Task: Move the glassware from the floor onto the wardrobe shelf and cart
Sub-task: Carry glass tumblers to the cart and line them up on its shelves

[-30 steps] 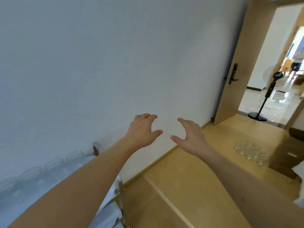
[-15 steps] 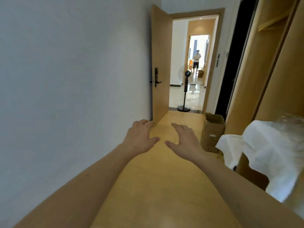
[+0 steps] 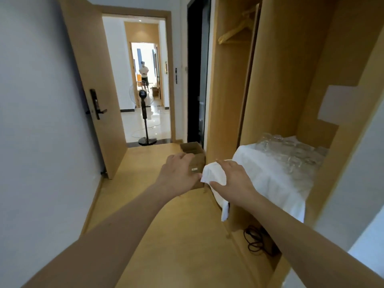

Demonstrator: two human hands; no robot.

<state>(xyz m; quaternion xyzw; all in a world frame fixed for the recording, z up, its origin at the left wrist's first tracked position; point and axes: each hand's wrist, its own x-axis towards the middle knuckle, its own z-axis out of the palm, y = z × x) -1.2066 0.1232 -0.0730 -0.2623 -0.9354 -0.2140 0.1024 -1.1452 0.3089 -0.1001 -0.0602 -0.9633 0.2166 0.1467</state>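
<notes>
Swung right since 0.5 s ago, now facing wardrobe shelf [image 3: 270,177] holding glassware [image 3: 291,150]. Both hands [image 3: 180,173] spread, empty. Could snag white cloth [image 3: 216,173], dragging glasses off.

This was a home, seemingly a bedroom. At the right of the frame stood a built-in wooden wardrobe [image 3: 276,80] with hangers [image 3: 236,31] on a rail at the top. An open wooden door [image 3: 91,86] at the left led to a tiled hallway holding a pedestal fan [image 3: 143,113].
</notes>
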